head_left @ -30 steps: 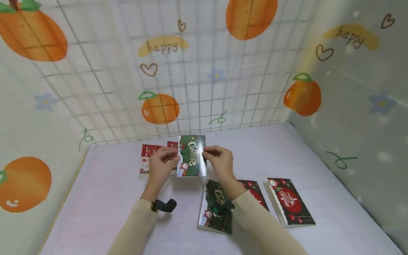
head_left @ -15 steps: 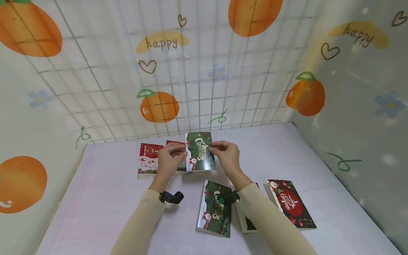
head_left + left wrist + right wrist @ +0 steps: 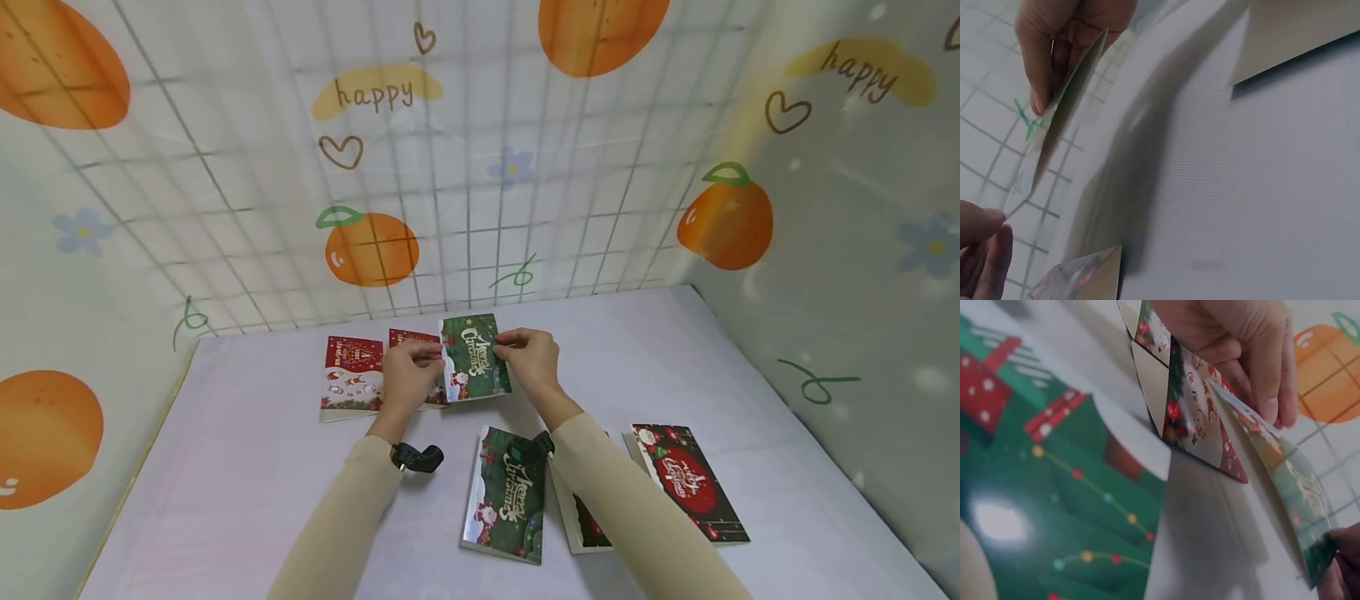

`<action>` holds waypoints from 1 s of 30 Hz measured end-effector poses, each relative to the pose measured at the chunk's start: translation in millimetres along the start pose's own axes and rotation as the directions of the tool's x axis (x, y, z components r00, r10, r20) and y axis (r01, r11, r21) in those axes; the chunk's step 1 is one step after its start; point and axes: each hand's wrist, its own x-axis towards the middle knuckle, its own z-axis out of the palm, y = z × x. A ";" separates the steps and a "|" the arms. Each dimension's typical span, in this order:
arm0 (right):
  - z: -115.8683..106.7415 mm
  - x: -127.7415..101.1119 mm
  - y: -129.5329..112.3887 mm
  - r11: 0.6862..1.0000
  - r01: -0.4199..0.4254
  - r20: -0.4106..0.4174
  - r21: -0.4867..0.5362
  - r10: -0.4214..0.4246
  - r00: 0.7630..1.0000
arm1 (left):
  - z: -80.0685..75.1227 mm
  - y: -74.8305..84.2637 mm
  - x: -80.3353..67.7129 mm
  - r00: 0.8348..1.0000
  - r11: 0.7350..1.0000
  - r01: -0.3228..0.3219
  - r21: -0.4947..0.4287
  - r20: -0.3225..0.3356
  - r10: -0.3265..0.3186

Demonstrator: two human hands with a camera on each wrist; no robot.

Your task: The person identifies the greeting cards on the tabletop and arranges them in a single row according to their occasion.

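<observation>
A green "Merry Christmas" greeting card [image 3: 478, 357] is held up over the far part of the table, leaning slightly in the head view. My left hand [image 3: 407, 377] pinches its left edge between thumb and fingers. At the opposite edge, my right hand [image 3: 531, 360] pinches it the same way. From the left wrist view the card [image 3: 1060, 119] appears nearly edge-on above the tabletop, with a shadow beneath. Just behind my left hand stands a red Christmas card [image 3: 405, 337], partly covered by that hand. A second red card [image 3: 352, 375] is beside it, further left.
Nearer on the white table [image 3: 247, 500] stands another green card [image 3: 504, 496], close by my right wrist. A dark card [image 3: 588, 525] is mostly hidden under the right sleeve. To its right is a dark card with a red oval [image 3: 686, 483]. A printed curtain over a grid [image 3: 480, 200] backs the table.
Both hands have shifted the green card to the right, uncovering more of the red cards. The card now leans a little. Both hands keep their pinch, and the head view has shifted slightly.
</observation>
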 end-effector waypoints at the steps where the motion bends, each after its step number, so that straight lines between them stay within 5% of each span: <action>1: 1.0 1.2 0.7 1.000 -0.007 -0.003 -0.011 0.007 1.000 | 0.6 0.0 0.2 1.000 1.000 0.018 0.024 -0.001 -0.018; 7: 6.6 3.7 3.4 0.996 -0.049 -0.026 -0.070 0.048 0.999 | 5.0 1.9 -0.1 0.997 0.989 0.079 0.128 0.008 -0.081; 16: 13.7 8.1 11.1 0.989 -0.041 -0.043 -0.141 0.035 0.998 | 12.5 -2.8 2.6 0.996 0.968 0.084 0.236 0.003 -0.087; 30: 22.6 14.4 11.7 0.975 -0.052 -0.038 -0.217 0.045 0.998 | 12.8 -6.2 2.8 0.991 0.952 0.117 0.282 0.025 -0.129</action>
